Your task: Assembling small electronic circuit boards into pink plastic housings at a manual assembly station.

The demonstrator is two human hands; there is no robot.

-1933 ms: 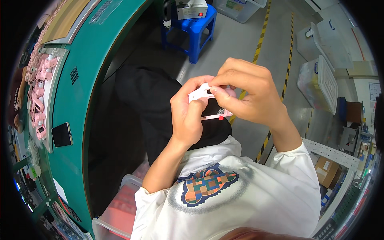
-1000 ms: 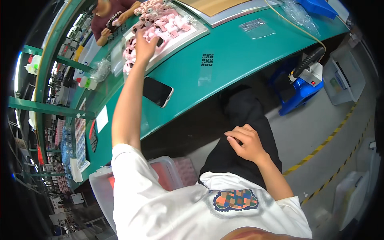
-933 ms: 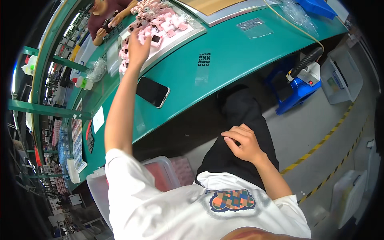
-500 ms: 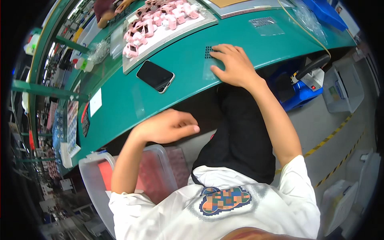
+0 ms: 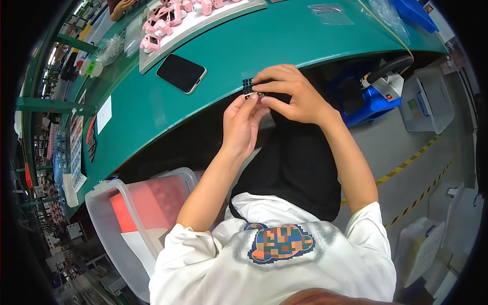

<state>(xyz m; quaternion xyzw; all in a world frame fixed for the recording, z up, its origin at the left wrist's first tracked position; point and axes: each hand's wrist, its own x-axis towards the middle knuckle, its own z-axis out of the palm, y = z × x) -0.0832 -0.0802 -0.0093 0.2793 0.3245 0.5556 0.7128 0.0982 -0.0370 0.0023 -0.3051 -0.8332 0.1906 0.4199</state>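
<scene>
A thin, flat sheet of small black squares (image 5: 247, 85) at my fingertips

My bare left hand (image 5: 240, 124) has thumb and fingers pinched on its near edge. My bare right hand (image 5: 297, 96) curls at its right side; whether it grips, I cannot tell. I judge the sheet feather-light and easily creased, best held by its margin. It sits over the smooth green tabletop's (image 5: 223, 56) edge. Beyond lies a rectangular black-screened phone (image 5: 181, 73); farther, pink plastic screened devices (image 5: 150, 42) on a white, grey-rimmed tray (image 5: 203, 30).

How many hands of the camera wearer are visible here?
2: the left hand and right hand, close together at the front edge of the green table, beside small black squares.
</scene>
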